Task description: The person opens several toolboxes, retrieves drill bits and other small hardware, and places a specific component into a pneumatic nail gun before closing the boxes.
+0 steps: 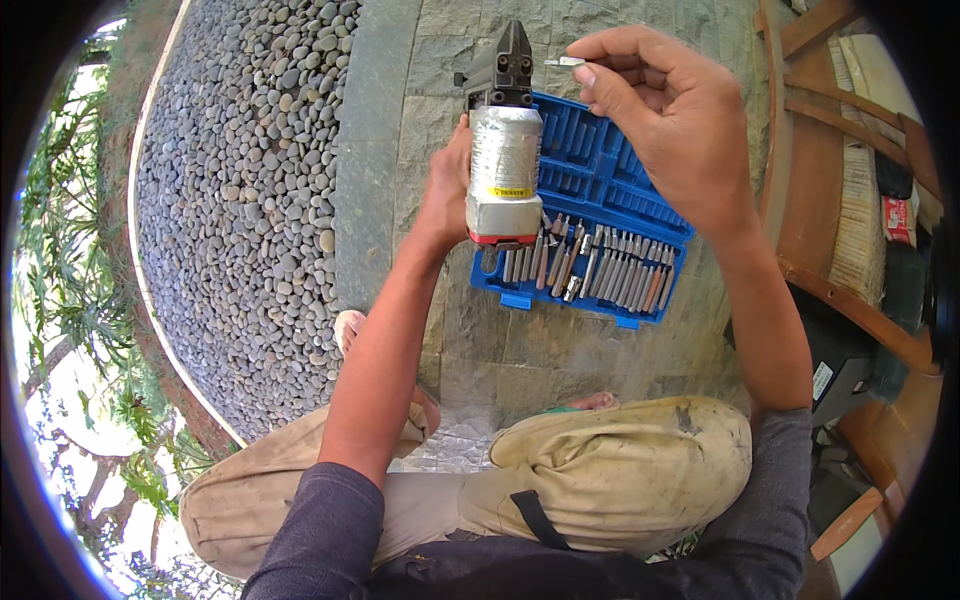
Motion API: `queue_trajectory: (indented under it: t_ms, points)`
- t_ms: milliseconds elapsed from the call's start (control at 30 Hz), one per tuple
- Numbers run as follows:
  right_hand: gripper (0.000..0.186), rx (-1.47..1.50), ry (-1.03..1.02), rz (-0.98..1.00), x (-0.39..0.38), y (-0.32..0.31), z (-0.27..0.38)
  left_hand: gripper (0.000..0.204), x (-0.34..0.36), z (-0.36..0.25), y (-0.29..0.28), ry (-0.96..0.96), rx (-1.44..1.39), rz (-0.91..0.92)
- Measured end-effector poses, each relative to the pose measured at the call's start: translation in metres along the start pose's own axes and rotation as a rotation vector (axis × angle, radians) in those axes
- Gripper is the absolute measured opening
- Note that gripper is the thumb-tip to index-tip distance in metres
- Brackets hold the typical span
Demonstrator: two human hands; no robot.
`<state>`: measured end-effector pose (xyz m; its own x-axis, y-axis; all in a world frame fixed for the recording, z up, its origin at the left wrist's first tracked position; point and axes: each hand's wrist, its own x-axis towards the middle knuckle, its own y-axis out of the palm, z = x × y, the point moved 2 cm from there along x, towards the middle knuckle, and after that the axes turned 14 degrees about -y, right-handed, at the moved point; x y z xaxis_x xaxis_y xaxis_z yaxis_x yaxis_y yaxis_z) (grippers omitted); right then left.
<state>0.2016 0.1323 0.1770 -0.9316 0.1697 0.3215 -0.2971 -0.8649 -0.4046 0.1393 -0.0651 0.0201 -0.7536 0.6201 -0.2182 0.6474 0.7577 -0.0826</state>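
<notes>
My left hand [452, 180] is wrapped round the handle of a nail gun [504, 150], which has a silver body and a black nose pointing away from me. Its grip is mostly hidden behind the body. To the right of the nose, my right hand [680, 120] pinches a small metal bit [568, 62] between thumb and forefinger. The bit's tip points toward the nose and stays apart from it. Below both hands an open blue case [630, 205] lies on the paving, with several metal bits [625, 270] in rows in its near half.
Grey pebbles [240, 160] fill a bed on the left, beside stone paving [440, 330]. Wooden furniture [815, 150] stands on the right, near a black case [835, 365]. My bent legs [620, 450] are close below, with green plants [70, 290] at far left.
</notes>
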Motion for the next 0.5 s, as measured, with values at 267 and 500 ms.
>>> queue_trajectory:
  t_ms: [267,500]
  points:
    - [0.017,-0.219,-0.032,0.053,0.01,0.009,0.005,0.046,-0.008,-0.016,-0.004,-0.163,0.053,0.034]
    - [0.016,-0.35,-0.161,0.082,0.017,0.011,0.011,0.051,-0.007,-0.016,-0.005,-0.12,0.076,0.022]
